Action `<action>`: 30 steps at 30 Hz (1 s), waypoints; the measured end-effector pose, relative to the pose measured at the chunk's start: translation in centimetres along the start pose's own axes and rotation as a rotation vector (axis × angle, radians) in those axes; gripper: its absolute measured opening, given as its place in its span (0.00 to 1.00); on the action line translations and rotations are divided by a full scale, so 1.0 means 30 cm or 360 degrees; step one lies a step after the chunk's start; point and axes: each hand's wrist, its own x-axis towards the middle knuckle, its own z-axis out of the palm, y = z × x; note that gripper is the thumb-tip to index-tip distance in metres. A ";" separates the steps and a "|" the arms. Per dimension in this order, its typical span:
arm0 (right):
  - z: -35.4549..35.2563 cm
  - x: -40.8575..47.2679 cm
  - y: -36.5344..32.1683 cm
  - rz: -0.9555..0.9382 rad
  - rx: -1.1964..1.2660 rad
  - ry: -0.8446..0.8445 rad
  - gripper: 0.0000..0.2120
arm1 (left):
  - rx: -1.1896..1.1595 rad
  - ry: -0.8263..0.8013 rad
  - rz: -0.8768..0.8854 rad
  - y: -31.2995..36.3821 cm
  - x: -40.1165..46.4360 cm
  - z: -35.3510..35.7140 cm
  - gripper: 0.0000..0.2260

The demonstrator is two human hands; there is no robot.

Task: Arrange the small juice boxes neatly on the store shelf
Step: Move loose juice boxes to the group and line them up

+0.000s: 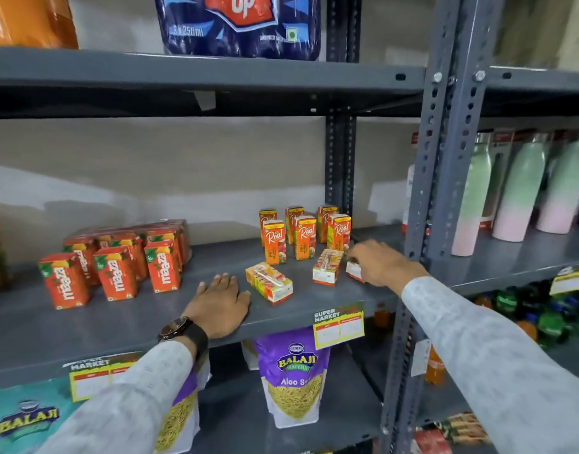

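Grey metal shelving (85, 332) fills the view, with a pale wall behind and price tags clipped to the near edge. Toward the right of the middle shelf stand six small juice boxes (305, 237) in two short rows, upright and close together. Three more lie on their sides in front of them: one tipped box (269, 282) nearest the left hand (221, 304), a second fallen box (327, 267) to its right, and a third box (354, 269) partly hidden under the right hand (381, 262). The left hand rests flat and spread on the shelf, holding nothing. The right hand's fingers curl down over the third box and seem to close on it, though the contact itself is hidden.

These cartons look light and fairly stiff, yet the walls would likely dent under a hard squeeze, and the straw glued on one face could snag. Pinching the two narrow sides seems the safest hold.

Farther left stands a separate group of orange cartons (117, 273).
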 end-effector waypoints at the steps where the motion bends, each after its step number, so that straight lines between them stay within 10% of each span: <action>1: 0.003 0.010 0.006 0.0029 0.0016 0.0078 0.19 | -0.0016 0.0004 -0.0001 0.003 -0.003 0.000 0.30; 16: 0.176 0.048 -0.026 0.0540 0.1380 0.1046 0.26 | 0.0019 0.0005 -0.0033 0.008 -0.008 0.004 0.30; 30: 0.204 0.063 -0.005 0.0506 0.1648 0.0911 0.42 | 0.0039 -0.0007 -0.0056 0.017 -0.018 0.000 0.29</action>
